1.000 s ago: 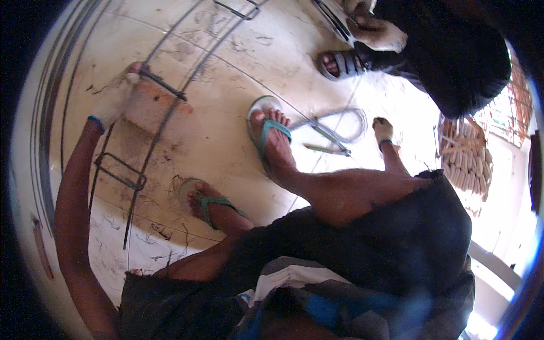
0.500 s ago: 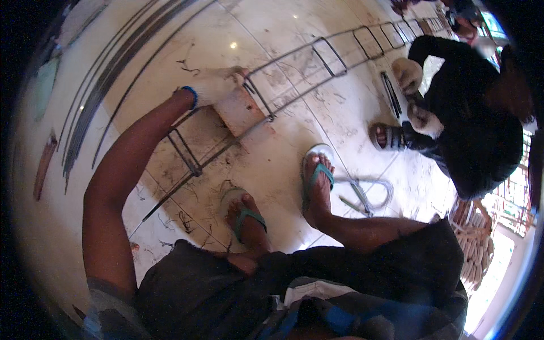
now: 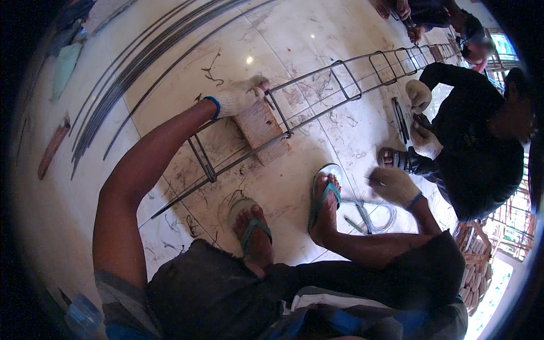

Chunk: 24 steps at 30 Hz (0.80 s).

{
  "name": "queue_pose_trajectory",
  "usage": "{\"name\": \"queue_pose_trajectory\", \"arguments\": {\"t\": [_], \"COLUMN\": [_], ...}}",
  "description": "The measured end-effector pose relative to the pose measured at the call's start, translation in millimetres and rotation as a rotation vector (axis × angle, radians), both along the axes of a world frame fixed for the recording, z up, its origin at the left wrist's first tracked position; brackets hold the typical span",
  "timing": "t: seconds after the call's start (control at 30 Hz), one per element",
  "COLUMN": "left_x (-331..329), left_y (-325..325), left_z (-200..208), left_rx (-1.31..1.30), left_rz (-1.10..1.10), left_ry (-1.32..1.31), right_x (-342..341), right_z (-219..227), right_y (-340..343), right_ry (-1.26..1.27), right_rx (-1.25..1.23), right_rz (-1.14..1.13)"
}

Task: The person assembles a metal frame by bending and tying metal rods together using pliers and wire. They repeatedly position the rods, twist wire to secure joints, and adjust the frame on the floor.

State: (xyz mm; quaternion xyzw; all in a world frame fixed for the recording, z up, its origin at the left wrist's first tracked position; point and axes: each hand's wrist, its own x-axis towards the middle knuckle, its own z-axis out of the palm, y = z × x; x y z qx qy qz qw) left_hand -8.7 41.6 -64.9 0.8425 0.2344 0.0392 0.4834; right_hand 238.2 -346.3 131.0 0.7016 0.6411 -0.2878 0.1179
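Note:
My left hand (image 3: 241, 97), in a white knit glove with a blue cuff, is closed on the far bar of a long steel rebar frame (image 3: 315, 117), by one of its cross ties. A reddish block (image 3: 264, 131) lies under the frame beside this hand, propping it off the floor. My right hand (image 3: 395, 186), gloved too, hangs over the floor to the right of my foot, apart from the frame. Its fingers are blurred, and I cannot tell if anything is in them. Closest to it lies a loose coil of wire (image 3: 381, 215).
Long loose steel rods (image 3: 122, 71) lie at the left, near a brown piece (image 3: 54, 148). Wire scraps litter the tiles. A co-worker (image 3: 476, 136) in black with gloved hands crouches at the right, by dark rods (image 3: 400, 120). Another person (image 3: 430, 14) works at the frame's far end.
My right hand has come into view at the right. The view has shifted, so the frame sits further right and lower. My left hand stays at the same part of the frame.

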Motion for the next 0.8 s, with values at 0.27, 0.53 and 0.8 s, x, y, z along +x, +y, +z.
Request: {"name": "queue_pose_trajectory", "arguments": {"t": [0.27, 0.53, 0.8], "left_x": [-44, -116, -101], "left_y": [-9, -90, -94], "left_z": [102, 139, 143], "left_rx": [-0.669, -1.881, -1.334], "left_rz": [0.056, -0.111, 0.369], "left_ry": [0.147, -0.296, -0.354], "right_x": [-79, -162, -179], "right_z": [3, 58, 13], "right_y": [182, 269, 243], "right_ry": [0.699, 0.751, 1.103], "right_rx": [0.123, 0.723, 0.305], "right_rz": [-0.361, 0.145, 0.848]}}
